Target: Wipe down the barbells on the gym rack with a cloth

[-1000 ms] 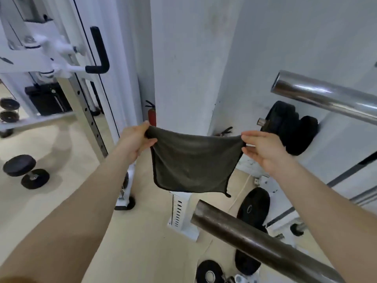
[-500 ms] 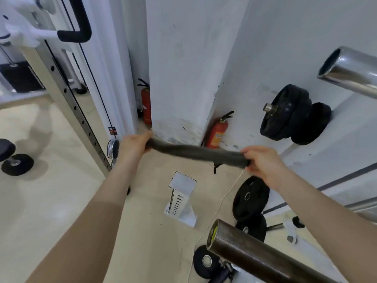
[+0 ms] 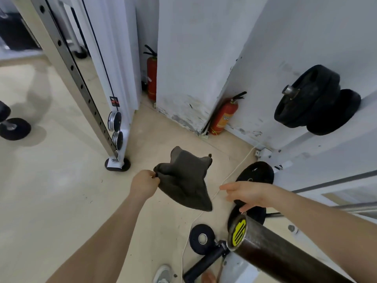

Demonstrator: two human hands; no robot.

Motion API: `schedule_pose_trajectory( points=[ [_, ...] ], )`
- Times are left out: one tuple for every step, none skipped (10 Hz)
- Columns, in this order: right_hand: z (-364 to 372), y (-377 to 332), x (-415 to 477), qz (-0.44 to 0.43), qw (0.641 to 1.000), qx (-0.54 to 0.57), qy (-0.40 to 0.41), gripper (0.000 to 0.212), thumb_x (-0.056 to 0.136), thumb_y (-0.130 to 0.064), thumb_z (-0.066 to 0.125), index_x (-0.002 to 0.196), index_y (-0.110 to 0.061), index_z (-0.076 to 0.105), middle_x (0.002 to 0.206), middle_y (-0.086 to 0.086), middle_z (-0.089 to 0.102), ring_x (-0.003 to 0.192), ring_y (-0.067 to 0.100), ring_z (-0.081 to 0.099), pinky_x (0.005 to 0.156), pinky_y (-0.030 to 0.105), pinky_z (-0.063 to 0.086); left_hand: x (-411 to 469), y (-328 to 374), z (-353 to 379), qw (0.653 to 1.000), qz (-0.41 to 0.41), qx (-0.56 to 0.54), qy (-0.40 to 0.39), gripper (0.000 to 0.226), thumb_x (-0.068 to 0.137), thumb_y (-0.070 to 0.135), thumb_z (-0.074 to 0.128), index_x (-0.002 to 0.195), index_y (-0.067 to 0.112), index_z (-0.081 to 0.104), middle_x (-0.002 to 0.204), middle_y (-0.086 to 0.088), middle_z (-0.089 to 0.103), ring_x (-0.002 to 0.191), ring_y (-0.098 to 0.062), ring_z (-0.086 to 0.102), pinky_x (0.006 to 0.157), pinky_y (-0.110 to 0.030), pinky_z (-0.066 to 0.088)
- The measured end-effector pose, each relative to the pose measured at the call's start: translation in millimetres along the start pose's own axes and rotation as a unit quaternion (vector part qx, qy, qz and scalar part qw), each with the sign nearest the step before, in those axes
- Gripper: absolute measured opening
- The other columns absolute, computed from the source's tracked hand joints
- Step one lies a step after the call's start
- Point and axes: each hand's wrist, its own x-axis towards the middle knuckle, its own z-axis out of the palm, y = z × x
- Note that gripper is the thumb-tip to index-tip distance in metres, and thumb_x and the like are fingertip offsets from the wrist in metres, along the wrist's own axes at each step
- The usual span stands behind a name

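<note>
A dark grey cloth [image 3: 184, 180] hangs crumpled in the air at mid-frame, pinched at its left edge by my left hand [image 3: 143, 183]. My right hand [image 3: 247, 194] is to the right of the cloth, fingers spread, holding nothing and not touching the cloth. Just below that hand the end of a dark barbell sleeve [image 3: 275, 252] with a yellow end cap juts in from the lower right. Part of a second, chrome bar [image 3: 357, 208] shows at the right edge behind my right forearm.
Black weight plates [image 3: 312, 101] hang on a peg at the right; more plates [image 3: 255, 174] lie on the floor. Two red fire extinguishers [image 3: 223, 116] stand by the white pillar [image 3: 193, 58]. A perforated rack upright [image 3: 73, 72] stands left, a dumbbell [image 3: 10, 125] at far left.
My right hand has let go of the cloth and opened. The cloth, stretched between both hands before, now dangles from my left hand. The view has tilted down toward the floor.
</note>
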Motion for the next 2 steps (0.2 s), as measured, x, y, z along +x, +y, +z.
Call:
schedule_pose_trajectory(
  points=[
    [-15.1, 4.5, -16.0, -0.008, 0.999, -0.044, 0.013, 0.050, 0.098, -0.019, 0.051, 0.146, -0.028, 0.038, 0.154, -0.003, 0.030, 0.141, 0.018, 0.029, 0.094, 0.030, 0.047, -6.0, 1.1, -3.7, 0.999, -0.019, -0.036, 0.018, 0.050, 0.087, 0.014, 0.056, 0.136, 0.013, 0.049, 0.125, -0.012, 0.058, 0.102, -0.025, 0.058, 0.084, -0.029, 0.041],
    [-34.7, 6.6, -39.9, -0.025, 0.995, -0.079, 0.062, 0.046, 0.099, -0.021, 0.049, 0.144, -0.025, 0.043, 0.141, -0.002, 0.046, 0.131, 0.016, 0.044, 0.089, 0.026, 0.049, -21.4, 9.4, -10.0, 0.989, 0.036, -0.114, 0.082, 0.047, 0.085, 0.009, 0.055, 0.131, 0.019, 0.054, 0.124, -0.006, 0.059, 0.090, -0.015, 0.055, 0.078, -0.027, 0.043]
  ],
)
